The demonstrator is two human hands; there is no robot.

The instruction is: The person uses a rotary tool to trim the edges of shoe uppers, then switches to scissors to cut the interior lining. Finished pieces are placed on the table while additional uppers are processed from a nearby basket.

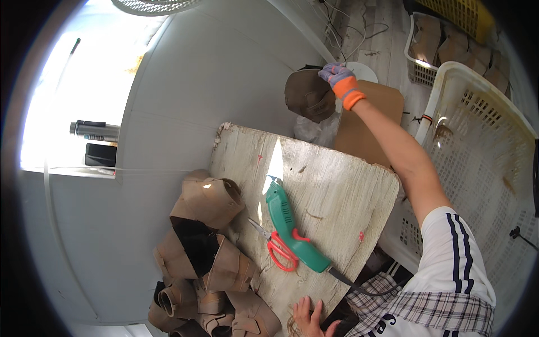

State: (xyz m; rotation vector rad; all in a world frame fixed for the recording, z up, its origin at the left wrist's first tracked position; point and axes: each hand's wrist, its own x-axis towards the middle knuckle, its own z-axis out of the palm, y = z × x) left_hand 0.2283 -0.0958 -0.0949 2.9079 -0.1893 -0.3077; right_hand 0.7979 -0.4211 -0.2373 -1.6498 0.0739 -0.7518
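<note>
My right hand [339, 80], in a purple and orange glove, reaches out past the table's far edge. Its fingers touch or overlap the rim of a brown shoe upper [310, 93]; whether they grip it is hard to see. Bare and with fingers spread, my left hand [309, 318] rests at the near edge of the wood-patterned table [337, 193]. On the tabletop lies a green electric cutter [283, 210] with a red trigger and a black cord. Its body overlaps red-handled scissors [278, 252], whose blades point away from me. Tan shoe uppers [206, 202] are heaped along the table's left side.
A large white plastic crate [476, 147] stands at the right, with a smaller crate [421, 71] of tan pieces behind it. A cardboard sheet [370, 122] and clear plastic [316, 129] lie beyond the table. A metal flask [97, 130] sits on the window ledge.
</note>
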